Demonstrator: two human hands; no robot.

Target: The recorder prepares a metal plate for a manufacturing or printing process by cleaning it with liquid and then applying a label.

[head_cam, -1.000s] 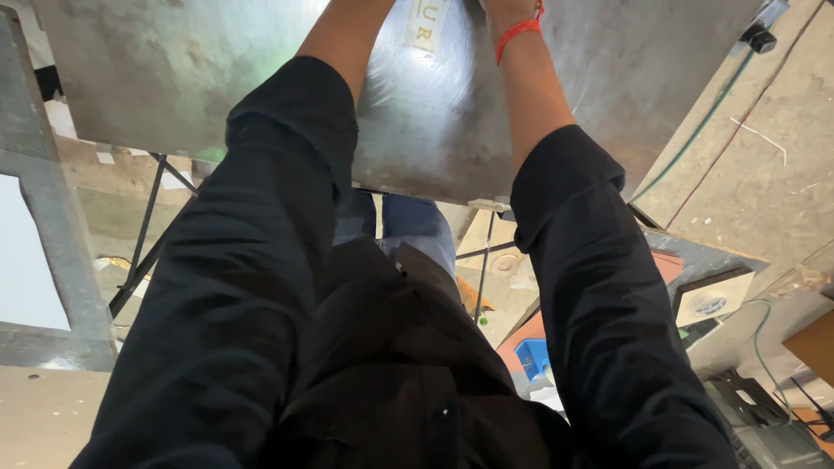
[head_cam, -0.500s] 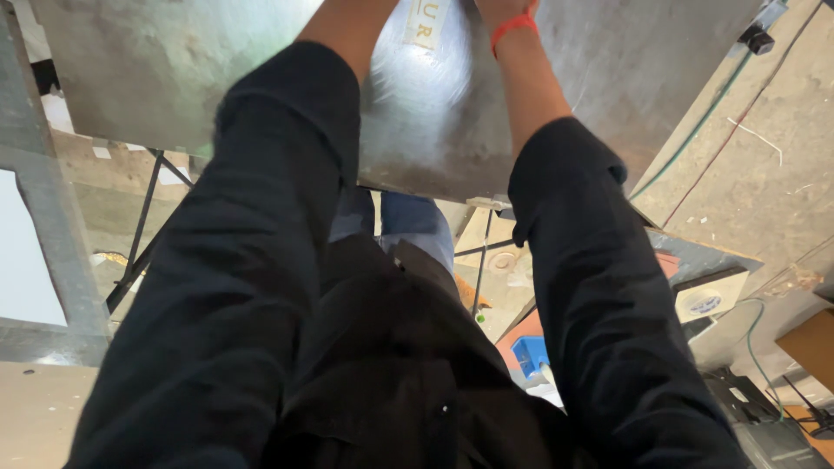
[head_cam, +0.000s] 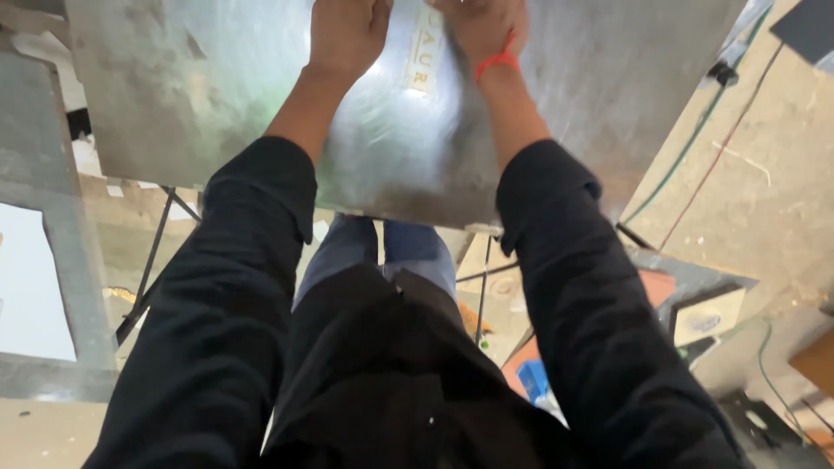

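workshop floor below is concrete, cluttered: cables (head_cam: 695,139), a blue box (head_cam: 532,379), a thin metal frame (head_cam: 152,260) under the sheet. a big shiny metal sheet (head_cam: 200,95) fills the top of the view, lying roughly flat at about waist height; whatever surface carries it is hidden.

left hand (head_cam: 347,35) rests knuckles-up on the sheet near its far part, fingers curled down and partly cut off by the frame edge, so cannot tell if they grip anything. right hand (head_cam: 482,30) (red thread (head_cam: 497,62) on the wrist) sits just beside it, also on the sheet, fingertips out of view, same uncertainty. a pale label strip (head_cam: 423,50) lies on the sheet between the two hands, touching or nearly touching both.

risks, as a judgement: both arms are stretched well forward over the sheet, so weight on the far part could tip or slide it if the near edge is unsupported. polished metal is slick, palms could slip. the near sheet edge sits close to the person's thighs, a likely cut hazard if it shifts back.
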